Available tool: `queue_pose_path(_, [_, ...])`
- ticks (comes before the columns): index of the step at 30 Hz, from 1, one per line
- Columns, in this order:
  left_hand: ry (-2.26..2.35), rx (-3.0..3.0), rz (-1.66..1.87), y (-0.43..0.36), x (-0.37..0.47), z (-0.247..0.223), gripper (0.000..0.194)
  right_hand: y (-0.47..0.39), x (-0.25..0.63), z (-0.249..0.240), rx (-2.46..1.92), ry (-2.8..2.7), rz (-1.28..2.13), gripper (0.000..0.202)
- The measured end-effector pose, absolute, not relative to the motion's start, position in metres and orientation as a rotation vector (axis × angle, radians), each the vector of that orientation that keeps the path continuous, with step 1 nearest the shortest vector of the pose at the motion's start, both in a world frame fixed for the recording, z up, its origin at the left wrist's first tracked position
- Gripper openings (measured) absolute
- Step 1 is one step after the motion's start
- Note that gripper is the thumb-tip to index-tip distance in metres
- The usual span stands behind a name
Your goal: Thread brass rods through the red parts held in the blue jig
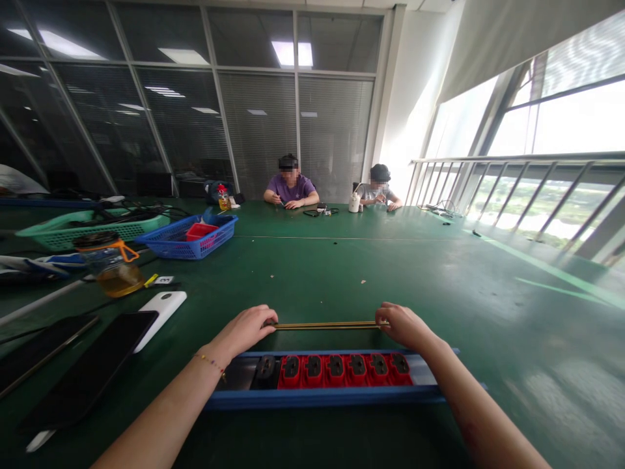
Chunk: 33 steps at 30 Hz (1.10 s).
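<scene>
"Why two hands for those brass-coloured strips (328,326)?"

"The left hand (249,327) pinches one end, fingers closed; the right hand (403,326) the other, probably keeping them straight."

"And the red sockets (334,370)?"

"Just nearside of both hands, lined up by the blue channel (322,396), presumably."

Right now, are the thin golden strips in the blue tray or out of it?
Out: the left hand and right hand hold the golden strips near their ends, seen beyond the blue tray.

Both bare forearms (168,394) slant forward and inward, with left hand (250,324) and right hand (403,324) level, well apart, fingertips pinched together and turned toward each other.
</scene>
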<state>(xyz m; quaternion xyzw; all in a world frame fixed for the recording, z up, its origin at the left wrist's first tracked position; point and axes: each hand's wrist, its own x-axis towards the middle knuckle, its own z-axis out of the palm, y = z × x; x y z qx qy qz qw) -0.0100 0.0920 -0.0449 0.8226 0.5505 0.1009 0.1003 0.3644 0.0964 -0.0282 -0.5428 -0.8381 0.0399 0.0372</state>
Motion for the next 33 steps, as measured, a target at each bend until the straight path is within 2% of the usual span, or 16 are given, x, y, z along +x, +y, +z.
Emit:
queue_pose_path(4, [1.645,2.444,0.319,0.09,-0.007,-0.044,0.018,0.096,0.365,-0.033,-1.638,-2.604,0.04,0.03])
queue_pose_path(9, [1.758,2.425,0.482,0.076,-0.023,-0.015,0.028,0.101,0.369,-0.041,-1.603,-2.623,0.089,0.028])
queue_pose_path(13, [2.346,2.238,0.484,0.046,-0.075,0.006,0.038,0.102,0.37,-0.043,-1.584,-2.624,0.104,0.029])
queue_pose_path(15, [2.715,2.017,0.439,0.028,-0.106,0.003,0.042,0.102,0.369,-0.043,-1.587,-2.622,0.116,0.029])
queue_pose_path(17, [2.876,1.795,0.328,0.012,-0.135,-0.007,0.046,0.102,0.369,-0.042,-1.589,-2.617,0.122,0.027])
queue_pose_path(20, [2.751,1.622,0.212,0.0,-0.167,-0.021,0.043,0.102,0.368,-0.043,-1.591,-2.608,0.126,0.026])
queue_pose_path(23, [2.772,1.554,0.376,-0.008,-0.185,-0.02,0.04,0.103,0.368,-0.044,-1.598,-2.604,0.128,0.026])
queue_pose_path(28, [3.092,1.447,0.628,-0.034,-0.2,-0.017,0.036,0.103,0.369,-0.046,-1.581,-2.608,0.126,0.026])
queue_pose_path(33, [3.021,1.384,0.559,-0.041,-0.219,-0.037,0.04,0.102,0.367,-0.044,-1.601,-2.602,0.145,0.026])
